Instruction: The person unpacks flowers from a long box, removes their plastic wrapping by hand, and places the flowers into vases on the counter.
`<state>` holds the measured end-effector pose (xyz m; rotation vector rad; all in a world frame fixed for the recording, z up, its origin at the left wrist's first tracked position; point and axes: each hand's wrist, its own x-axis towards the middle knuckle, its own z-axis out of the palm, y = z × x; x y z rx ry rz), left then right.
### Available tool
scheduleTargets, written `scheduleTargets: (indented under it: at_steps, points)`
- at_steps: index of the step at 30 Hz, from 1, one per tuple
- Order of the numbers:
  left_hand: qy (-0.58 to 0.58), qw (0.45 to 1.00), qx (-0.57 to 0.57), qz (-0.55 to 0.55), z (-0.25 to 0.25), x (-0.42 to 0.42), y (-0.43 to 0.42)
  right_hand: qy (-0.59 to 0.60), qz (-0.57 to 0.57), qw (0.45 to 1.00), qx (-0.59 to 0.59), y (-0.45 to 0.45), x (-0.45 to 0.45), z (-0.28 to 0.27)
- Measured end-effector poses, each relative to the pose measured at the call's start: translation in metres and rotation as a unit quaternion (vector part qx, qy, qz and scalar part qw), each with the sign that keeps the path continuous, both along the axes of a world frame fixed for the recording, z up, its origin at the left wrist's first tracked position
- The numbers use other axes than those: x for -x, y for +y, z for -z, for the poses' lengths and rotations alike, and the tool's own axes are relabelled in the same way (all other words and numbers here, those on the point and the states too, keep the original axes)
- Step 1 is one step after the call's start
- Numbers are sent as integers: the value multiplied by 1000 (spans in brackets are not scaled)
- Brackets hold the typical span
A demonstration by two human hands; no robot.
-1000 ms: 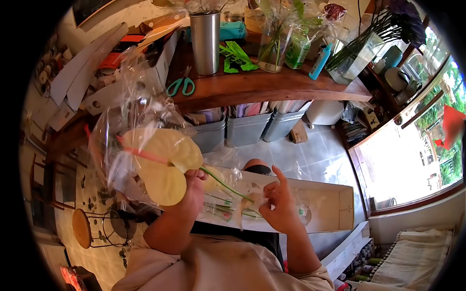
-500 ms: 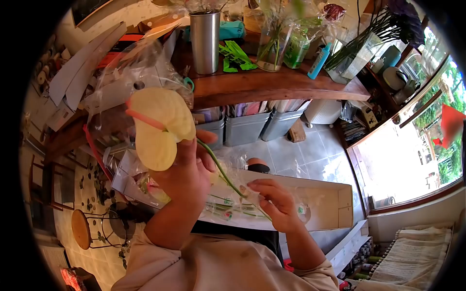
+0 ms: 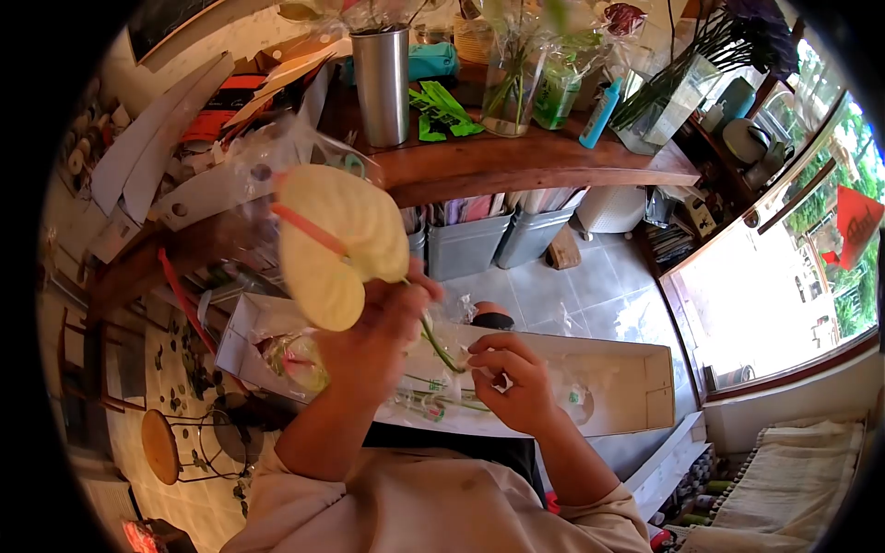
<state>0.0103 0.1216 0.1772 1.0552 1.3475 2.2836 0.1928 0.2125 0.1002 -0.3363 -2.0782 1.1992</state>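
Note:
A cream anthurium (image 3: 346,244) with a pink spadix faces up at the left of the middle. My left hand (image 3: 378,323) is closed round its green stem just below the bloom. Lower down, my right hand (image 3: 512,380) has curled fingers at the stem's lower part, thumb and fingertips against it. Beneath both hands lies a long white cardboard box (image 3: 627,382). Inside it are green stems in clear wrap and, at its left end, a wrapped pinkish flower (image 3: 300,358). Blurred clear plastic (image 3: 295,147) shows behind the anthurium.
A wooden counter (image 3: 544,170) runs across the back, carrying a metal vase (image 3: 382,88), green wrappers (image 3: 442,109), a blue tube (image 3: 601,112) and glass vases with stems. Grey bins (image 3: 470,244) stand under it. A stool (image 3: 160,447) is at lower left.
The anthurium and my left hand have moved a little to the right. The clear plastic behind the bloom has shifted and blurred. My right hand's fingers have curled in more at the stem.

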Motion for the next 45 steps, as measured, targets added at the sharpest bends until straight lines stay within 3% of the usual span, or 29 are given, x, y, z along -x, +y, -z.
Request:
scheduleTargets:
  at_steps: [3,6,8,12,15,21,24,29,33,36,38,41,43,45]
  points:
    - [61,990,44,120,18,-8,-8,10,-23,1000,9,3,-3,5]
    - [-7,989,66,133,18,-12,-14,2,-10,1000,-25,6,-3,9]
    - [-22,994,18,108,18,-15,-14,-20,21,996,-87,4,2,4]
    - [-26,997,-47,52,17,-14,-14,-152,-63,982,-94,9,-6,20]
    - [-58,995,-79,22,17,-10,-15,-117,-37,990,70,9,-8,40]
    - [-67,985,-115,-110,18,7,-25,-83,-15,987,137,14,-17,36]
    - [-54,981,-129,-134,12,13,-31,-167,-22,985,32,23,-26,33]
    - [-102,955,-207,-187,-18,45,-50,-310,26,950,-20,43,-60,37]
    - [-96,973,-170,-126,-27,48,-64,-349,30,933,-88,54,-80,40]
    - [-35,987,-145,-68,-23,36,-61,-244,79,956,-141,43,-57,25]
    - [-46,987,-139,-62,-19,25,-57,-142,55,986,-64,20,-27,-15]
    - [-17,991,-130,-3,-19,15,-53,8,-22,988,-153,4,23,-33]
    - [4,992,-129,-9,-19,16,-54,40,-72,974,-212,6,45,-27]
    - [3,986,-165,-31,-14,27,-58,-9,-97,975,-199,12,52,0]
